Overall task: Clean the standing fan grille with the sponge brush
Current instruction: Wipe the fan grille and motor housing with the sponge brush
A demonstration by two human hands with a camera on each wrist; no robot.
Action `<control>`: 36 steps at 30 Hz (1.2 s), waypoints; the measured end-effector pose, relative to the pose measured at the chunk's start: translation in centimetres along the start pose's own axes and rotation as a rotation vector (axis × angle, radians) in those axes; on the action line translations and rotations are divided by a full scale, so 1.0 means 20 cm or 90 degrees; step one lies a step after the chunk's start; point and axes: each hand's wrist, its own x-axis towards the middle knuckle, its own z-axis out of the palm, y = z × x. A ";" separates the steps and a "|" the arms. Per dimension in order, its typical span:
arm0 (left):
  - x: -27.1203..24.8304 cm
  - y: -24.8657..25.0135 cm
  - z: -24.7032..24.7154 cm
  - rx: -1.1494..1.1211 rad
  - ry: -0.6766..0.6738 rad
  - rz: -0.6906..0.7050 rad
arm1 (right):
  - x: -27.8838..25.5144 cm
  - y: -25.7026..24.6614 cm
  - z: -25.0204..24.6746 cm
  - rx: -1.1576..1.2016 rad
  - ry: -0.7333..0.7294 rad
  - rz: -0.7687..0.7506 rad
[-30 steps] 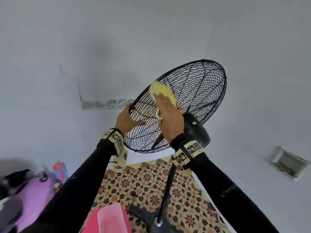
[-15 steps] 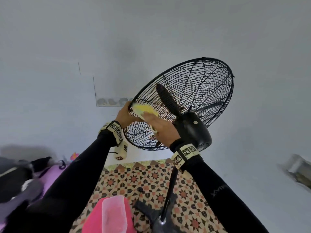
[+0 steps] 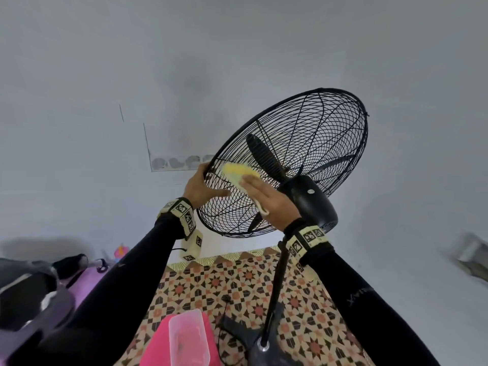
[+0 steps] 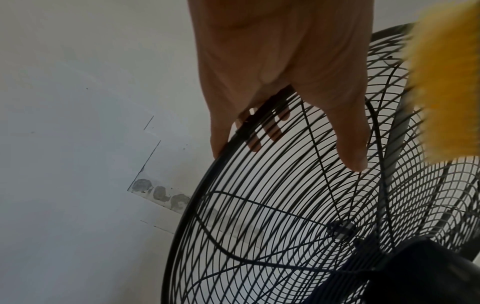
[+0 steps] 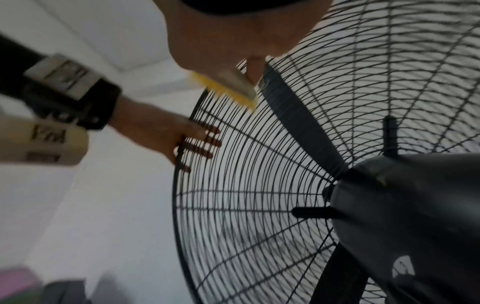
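plain grey-white wall (image 3: 132, 62) behind, patterned floor mat (image 3: 237, 283) below. black fan grille (image 3: 317, 143) tilted back on its pole (image 3: 276, 283), motor housing (image 3: 311, 202) facing the person. left hand (image 3: 202, 188) grips the grille's left rim: fingers hooked over the rim & poking thru the wires, thumb laid flat on the rear mesh. left arm in black sleeve reaches up from lower left, wrist band w/ printed markers. right hand (image 3: 269, 199) lies along the back of the sponge brush (image 3: 240, 173), fingers fairly straight on top pressing it onto the rear mesh; thumb side hidden, so can't tell how far it wraps round. brush's yellow side on the wires at the grille's left part, just right of the left hand, close but not touching; pale handle end sticks out under the palm. fan blade (image 3: 264, 157) shows dark behind the wires near the brush. pink box w/ clear lid (image 3: 184, 339) on the mat by the fan base (image 3: 261, 347); purple & dark stuff (image 3: 34, 291) at far left.
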 end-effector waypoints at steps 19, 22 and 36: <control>0.04 0.22 -0.12 0.121 -0.095 -0.005 | 0.02 -0.08 -0.19 0.075 0.447 0.305; 0.10 0.36 -0.14 0.127 -0.116 0.044 | 0.02 -0.10 -0.20 0.095 0.433 0.475; 0.22 0.45 -0.06 0.048 -0.016 0.104 | -0.04 -0.36 0.31 0.022 0.166 0.369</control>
